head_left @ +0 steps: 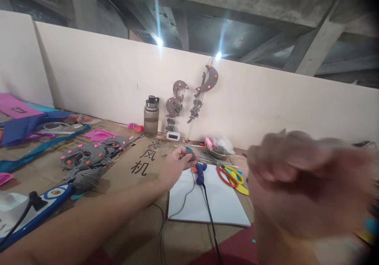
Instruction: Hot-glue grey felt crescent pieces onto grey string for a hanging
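Note:
My left hand [177, 163] is closed over the white paper's far left corner, pinching a small grey felt piece [191, 154] with a bit of teal at its edge. A thin grey yarn [189, 192] trails below that hand across the paper. My right hand [308, 178] is raised close to the camera at the right, blurred, its fingers curled; what they hold, if anything, is hidden. Just below the felt piece lies a blue glue gun [200, 174] on the white paper [222, 206]. Red-handled scissors [226, 177] and yellow-handled scissors [237, 174] lie to its right.
A bowl [220, 153] of fluffy stuffing, a small digital clock [173, 136] and a bottle [151, 117] stand along the back. Grey moon-shaped hangings [209, 81] hang on the white partition. Grey felt pieces [91, 154], coloured felt [23, 127] and a power strip [38, 209] lie left.

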Tool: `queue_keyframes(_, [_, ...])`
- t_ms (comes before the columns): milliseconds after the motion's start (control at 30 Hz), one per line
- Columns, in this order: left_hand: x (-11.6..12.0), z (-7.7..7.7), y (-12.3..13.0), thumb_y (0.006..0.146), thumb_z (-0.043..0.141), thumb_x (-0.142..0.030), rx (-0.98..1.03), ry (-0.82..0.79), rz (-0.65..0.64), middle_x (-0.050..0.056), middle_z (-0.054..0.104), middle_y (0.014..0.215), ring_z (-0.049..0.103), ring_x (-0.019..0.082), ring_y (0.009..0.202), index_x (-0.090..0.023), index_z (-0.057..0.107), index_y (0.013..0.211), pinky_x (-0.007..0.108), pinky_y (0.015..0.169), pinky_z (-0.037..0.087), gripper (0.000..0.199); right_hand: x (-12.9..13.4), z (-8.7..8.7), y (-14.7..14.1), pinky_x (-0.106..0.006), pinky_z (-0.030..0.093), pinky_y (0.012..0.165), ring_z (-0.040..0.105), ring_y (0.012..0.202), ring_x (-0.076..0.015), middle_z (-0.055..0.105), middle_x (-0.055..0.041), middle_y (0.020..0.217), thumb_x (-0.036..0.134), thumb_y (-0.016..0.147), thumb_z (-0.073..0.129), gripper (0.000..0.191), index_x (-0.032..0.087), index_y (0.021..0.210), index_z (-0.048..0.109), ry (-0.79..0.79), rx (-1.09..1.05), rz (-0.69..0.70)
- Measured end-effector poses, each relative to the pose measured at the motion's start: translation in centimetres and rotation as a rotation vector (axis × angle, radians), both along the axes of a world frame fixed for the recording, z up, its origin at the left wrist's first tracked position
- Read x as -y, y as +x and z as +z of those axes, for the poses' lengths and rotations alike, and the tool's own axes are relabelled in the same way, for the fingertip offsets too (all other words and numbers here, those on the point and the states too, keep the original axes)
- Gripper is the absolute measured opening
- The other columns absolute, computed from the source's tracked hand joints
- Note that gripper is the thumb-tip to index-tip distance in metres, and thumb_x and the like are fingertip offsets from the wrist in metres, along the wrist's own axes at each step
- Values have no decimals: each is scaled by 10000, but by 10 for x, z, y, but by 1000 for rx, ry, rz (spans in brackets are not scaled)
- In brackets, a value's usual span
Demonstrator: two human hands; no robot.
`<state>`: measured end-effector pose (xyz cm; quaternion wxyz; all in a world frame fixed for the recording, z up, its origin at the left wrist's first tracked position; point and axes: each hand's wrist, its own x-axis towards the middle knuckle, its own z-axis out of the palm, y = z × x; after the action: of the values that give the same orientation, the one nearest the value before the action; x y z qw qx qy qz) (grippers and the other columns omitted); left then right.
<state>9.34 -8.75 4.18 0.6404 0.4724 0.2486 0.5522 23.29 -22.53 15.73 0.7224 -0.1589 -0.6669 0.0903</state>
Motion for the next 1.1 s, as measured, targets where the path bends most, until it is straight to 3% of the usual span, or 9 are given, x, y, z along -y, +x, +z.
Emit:
queue_keyframes(100, [2, 21, -7, 803, 755, -290, 58, 56, 3, 91, 744, 909, 712, 173, 900, -135, 636, 835, 346, 918, 561, 198, -43, 7, -21, -268, 342, 505, 428, 541, -109, 463, 20, 625, 310, 987, 502, 259, 217, 775, 618, -53, -55, -150])
queue_keyframes(200, [8, 37, -12, 807, 766, -315, 113, 104, -18, 91, 742, 927, 708, 173, 929, -136, 652, 867, 335, 919, 560, 221, -70, -10, -22, -280, 421, 636, 519, 688, -128, 580, -4, 776, 303, 950, 561, 156, 208, 859, 645, -218, 149, -325])
queue_keyframes(333, [14, 48, -15, 757, 818, -306, 188, 85, -50, 65, 733, 925, 698, 145, 899, -138, 667, 882, 286, 873, 568, 259, -88, -28, -18, -302, 466, 746, 571, 806, -148, 594, -14, 886, 272, 917, 577, 86, 212, 960, 623, -256, 267, -362])
queue_keyframes(667, [33, 74, -23, 689, 866, -272, 234, 71, -78, 31, 706, 830, 671, 112, 786, -122, 682, 801, 233, 764, 580, 262, -88, -29, -24, -293, 486, 745, 575, 841, -145, 586, -22, 954, 236, 905, 596, 129, 229, 1032, 617, -226, 342, -315])
queue_keyframes(1100, [39, 81, -24, 693, 860, -238, 199, 54, -88, 20, 690, 794, 670, 110, 754, -121, 691, 793, 230, 740, 588, 228, -86, -24, -22, -286, 487, 716, 594, 839, -146, 611, -24, 922, 195, 931, 553, 148, 236, 1045, 638, -148, 425, -266])
